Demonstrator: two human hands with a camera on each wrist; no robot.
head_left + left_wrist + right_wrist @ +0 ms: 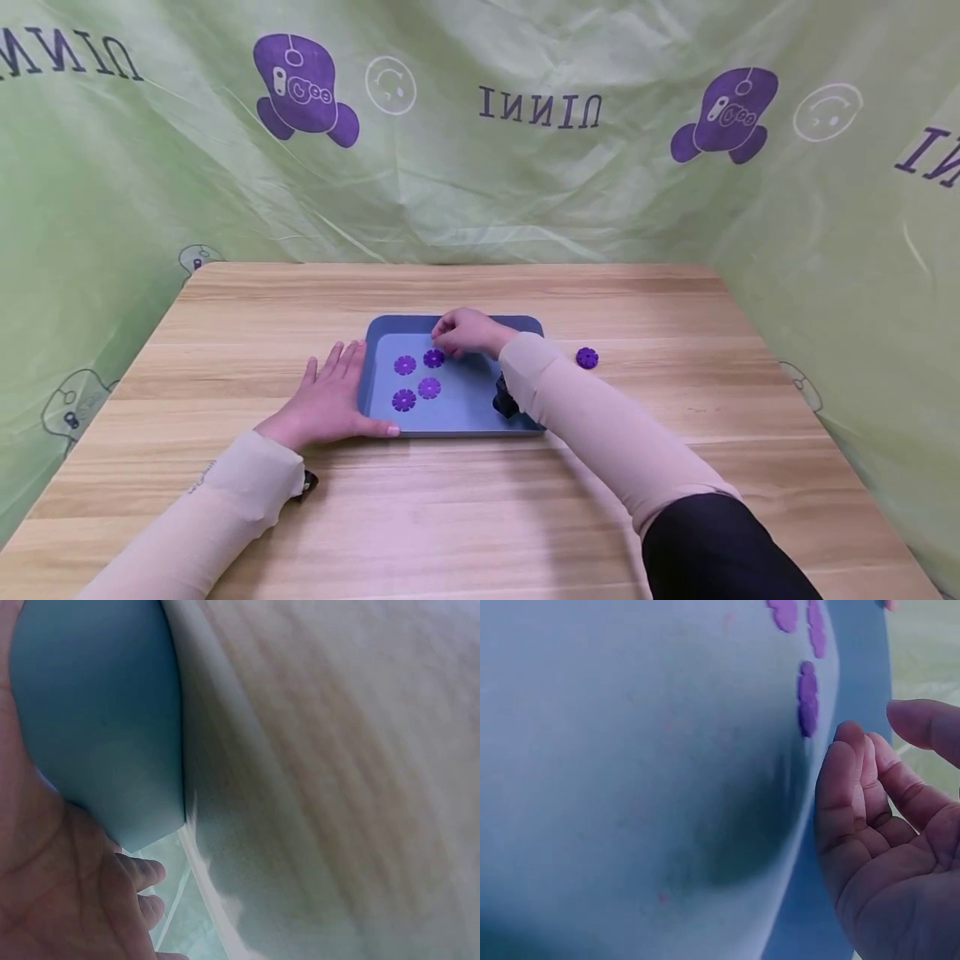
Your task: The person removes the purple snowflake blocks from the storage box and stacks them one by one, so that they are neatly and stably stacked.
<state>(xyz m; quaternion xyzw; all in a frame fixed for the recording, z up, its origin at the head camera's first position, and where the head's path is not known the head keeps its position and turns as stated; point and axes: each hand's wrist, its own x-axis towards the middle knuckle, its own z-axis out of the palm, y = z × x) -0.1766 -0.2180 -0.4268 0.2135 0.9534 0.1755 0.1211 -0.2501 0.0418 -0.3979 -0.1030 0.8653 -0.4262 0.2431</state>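
A shallow blue-grey tray lies on the table with several purple notched discs, shaped like flowers, in its left half. In the head view my left hand rests at the tray's left side, fingers straight along the edge and thumb on the front rim. The left wrist view shows its palm beside the tray wall. My right hand hovers over the tray's far part, near a dark purple disc. Its fingers are loosely bent and the thumb stands apart; the right wrist view shows nothing between them.
One more purple disc lies on the wooden table, right of the tray. A black wrist device sits under the right forearm. Green printed curtains hang behind the table and along both sides.
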